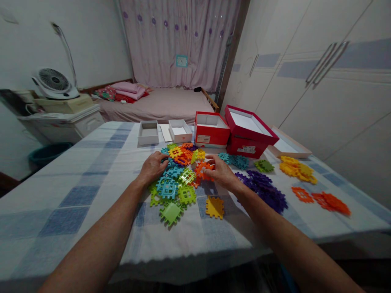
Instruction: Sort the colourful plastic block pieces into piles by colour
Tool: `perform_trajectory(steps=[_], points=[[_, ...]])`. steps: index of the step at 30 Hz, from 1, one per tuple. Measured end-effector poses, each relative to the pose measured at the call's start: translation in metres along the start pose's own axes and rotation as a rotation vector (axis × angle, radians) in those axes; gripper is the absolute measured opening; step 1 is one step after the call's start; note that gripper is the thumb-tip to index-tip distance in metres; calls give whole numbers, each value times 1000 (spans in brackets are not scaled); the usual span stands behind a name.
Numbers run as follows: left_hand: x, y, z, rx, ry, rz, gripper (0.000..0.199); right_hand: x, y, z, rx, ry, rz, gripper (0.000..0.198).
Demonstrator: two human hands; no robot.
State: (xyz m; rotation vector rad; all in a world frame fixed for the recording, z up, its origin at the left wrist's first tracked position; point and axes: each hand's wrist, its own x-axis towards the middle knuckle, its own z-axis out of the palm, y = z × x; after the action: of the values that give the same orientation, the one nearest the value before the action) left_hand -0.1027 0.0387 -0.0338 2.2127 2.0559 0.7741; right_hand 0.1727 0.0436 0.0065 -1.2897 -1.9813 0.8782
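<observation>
A mixed pile of notched plastic building tiles in teal, lime green, orange and yellow lies on the table in front of me. My left hand (154, 167) rests against the pile's left side, beside the teal tiles (167, 187), thumb and fingers a little apart. At the pile's right side, my right hand (222, 172) has its thumb and fingers on an orange tile (201, 170), which stands tilted. Nearer me are a green tile (171, 213) at the pile's front and a separate yellow tile (214, 207).
Right of my right hand lie purple tiles (264, 189), yellow tiles (297, 169), orange tiles (331, 202), a green tile (264, 165) and teal tiles (240, 161). Behind stand a grey box (148, 138), a white box (181, 137), a red box (210, 138), a crimson box (244, 148) and a shallow lid (293, 153).
</observation>
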Motion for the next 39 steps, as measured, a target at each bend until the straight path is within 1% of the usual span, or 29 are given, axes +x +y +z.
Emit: perform_trajectory(steps=[3,5,8,12,14,18,20,23,26,28,29,31,34,35,39], points=[[0,1,-1,-3,1,-7,38,-11,-1,2,-25,-128,-21,44],[0,0,-1,3,3,-4,38,-16,-2,4,-33,-181,16,48],[-1,0,-1,5,4,7,39,-17,-7,6,-81,-225,54,57],[-1,0,-1,3,2,7,40,-14,-16,7,-161,-231,102,57],[-1,0,-1,1,-2,5,40,-11,-18,9,-158,-262,135,49],[0,1,-3,0,-18,8,40,-11,-18,12,-85,-384,137,24],[0,1,-4,-2,-19,4,38,-15,-19,10,-61,-360,121,22],[0,1,-5,-16,-22,2,37,-25,-23,4,-115,-222,35,26],[0,1,-4,-36,-10,3,37,-35,-24,-2,-236,-76,-153,30],[0,1,-3,-47,0,5,38,-40,-22,-4,-268,-37,-271,33],[0,1,-3,-52,-2,6,38,-42,-20,-5,-262,-35,-298,34],[0,0,-4,-52,-14,3,39,-44,-16,-8,-221,-11,-284,35],[0,0,-5,-30,-33,-3,41,-46,-14,-17,-156,107,-219,35],[0,0,-5,-20,-36,-2,42,-48,-13,-20,-131,112,-202,34],[0,-1,-6,-16,-54,4,44,-59,-12,-30,75,-57,-118,34]])
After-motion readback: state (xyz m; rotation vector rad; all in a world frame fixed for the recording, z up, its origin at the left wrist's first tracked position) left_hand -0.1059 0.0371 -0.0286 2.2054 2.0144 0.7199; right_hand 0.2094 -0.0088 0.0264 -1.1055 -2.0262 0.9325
